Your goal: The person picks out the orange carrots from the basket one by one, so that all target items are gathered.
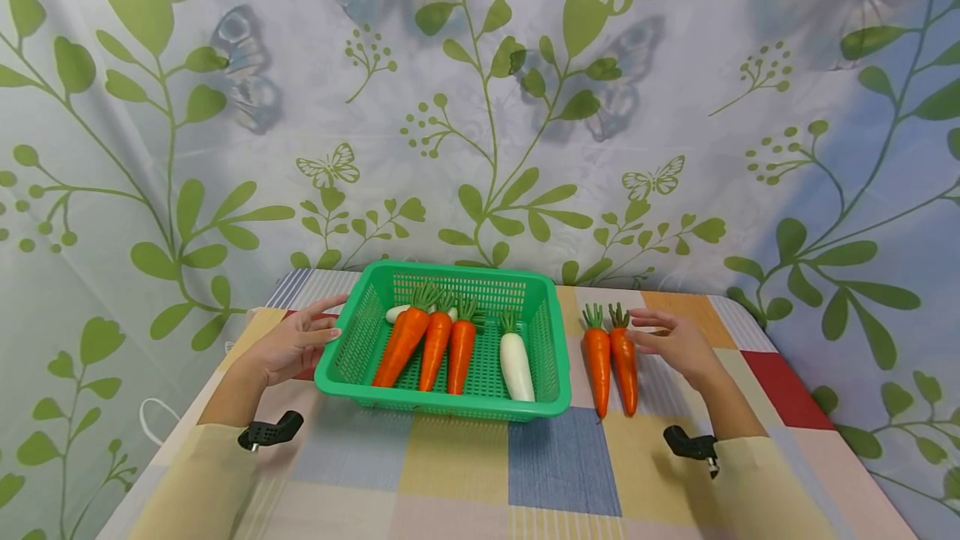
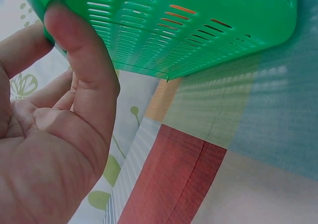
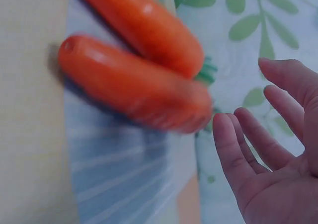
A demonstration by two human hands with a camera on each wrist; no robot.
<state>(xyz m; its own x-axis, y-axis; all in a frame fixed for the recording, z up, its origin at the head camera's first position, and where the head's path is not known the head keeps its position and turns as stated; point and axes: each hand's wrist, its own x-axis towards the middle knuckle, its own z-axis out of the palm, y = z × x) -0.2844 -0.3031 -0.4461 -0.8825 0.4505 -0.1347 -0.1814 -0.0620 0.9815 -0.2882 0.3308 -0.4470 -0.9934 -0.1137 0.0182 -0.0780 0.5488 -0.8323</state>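
A green plastic basket (image 1: pixel 450 415) stands on the table in the head view. Three orange carrots (image 1: pixel 437 340) lie in its left half, partly covering a white radish (image 1: pixel 396 314). Another white radish (image 1: pixel 517 367) lies on the basket's right side. My left hand (image 1: pixel 296 344) is at the basket's left rim, thumb and fingertips touching it; in the left wrist view the thumb (image 2: pixel 74 40) overlaps the rim. Outside the basket, two carrots (image 1: pixel 597 361) lie side by side, green tops pointing away. Beside their upper ends is my right hand (image 1: pixel 678 344), fingers spread and holding nothing.
A patchwork-patterned cloth (image 1: pixel 457 473) covers the table. Behind it hangs a curtain (image 1: pixel 480 107) printed with green leaves and butterflies. A white cable (image 1: pixel 153 419) loops at the table's left edge. Both wrists carry small black cameras (image 1: pixel 272 430).
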